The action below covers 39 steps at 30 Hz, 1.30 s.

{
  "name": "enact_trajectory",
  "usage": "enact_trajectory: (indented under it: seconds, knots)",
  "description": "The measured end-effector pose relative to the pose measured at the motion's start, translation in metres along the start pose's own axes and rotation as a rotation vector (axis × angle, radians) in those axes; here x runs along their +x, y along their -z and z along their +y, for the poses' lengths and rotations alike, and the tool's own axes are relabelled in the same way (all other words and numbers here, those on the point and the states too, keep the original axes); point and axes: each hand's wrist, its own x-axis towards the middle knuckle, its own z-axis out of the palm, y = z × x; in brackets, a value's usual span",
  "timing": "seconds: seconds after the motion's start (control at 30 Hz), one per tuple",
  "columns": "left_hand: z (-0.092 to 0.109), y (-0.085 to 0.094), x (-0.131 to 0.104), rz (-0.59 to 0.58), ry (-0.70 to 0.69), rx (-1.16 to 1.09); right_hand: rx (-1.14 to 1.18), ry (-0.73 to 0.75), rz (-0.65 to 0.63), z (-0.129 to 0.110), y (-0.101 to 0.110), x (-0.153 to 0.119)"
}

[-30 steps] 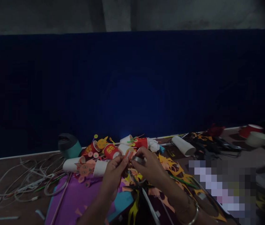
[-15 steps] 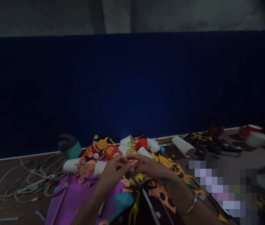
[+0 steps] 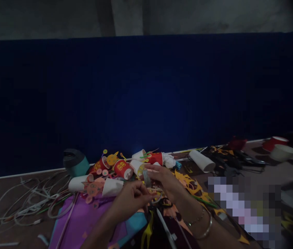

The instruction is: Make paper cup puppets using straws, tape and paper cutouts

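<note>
My right hand (image 3: 166,181) is closed around a small translucent roll that looks like clear tape (image 3: 147,177), held on edge between thumb and fingers. Lower and to the left, my left hand (image 3: 133,199) has its thumb and forefinger pinched together; whatever lies between the tips is too small to make out. Beneath both hands are cut orange paper scraps (image 3: 171,211) and a yellow paper cutout (image 3: 148,230). A white paper cup (image 3: 112,187) lies just beyond my left hand, beside an orange paper cat face (image 3: 92,189). Purple sheets (image 3: 84,221) lie under my left forearm.
Red cups (image 3: 122,168) and other white cups crowd the back edge before a dark blue panel (image 3: 146,100). A teal-and-dark container (image 3: 76,162) and tangled white cable (image 3: 19,200) lie left. At right are a white cup (image 3: 201,161) and a pale bowl (image 3: 284,153).
My hands were together at the fingertips and have separated. The left has come lower and nearer, while the right has turned upward, bringing the clear roll into view.
</note>
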Motion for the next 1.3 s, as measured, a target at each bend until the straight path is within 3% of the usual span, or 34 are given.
enact_trajectory:
  seconds: [0.17,0.43,0.6,0.93,1.3]
  knots:
    - [0.004,0.001,-0.001,0.038,-0.041,0.002,-0.014,0.048,0.023,-0.005,0.002,0.000]
    - [-0.016,0.001,0.007,0.114,-0.049,0.101,-0.089,0.123,-0.032,-0.003,-0.002,-0.002]
    - [-0.016,0.005,0.010,0.153,-0.047,0.157,-0.123,0.182,-0.073,-0.006,-0.011,-0.009]
    - [-0.010,0.012,0.009,0.144,-0.011,0.012,-0.081,0.292,-0.199,-0.004,-0.015,-0.013]
    - [-0.009,0.014,0.011,0.170,0.054,-0.138,-0.188,0.319,-0.181,-0.007,-0.016,-0.019]
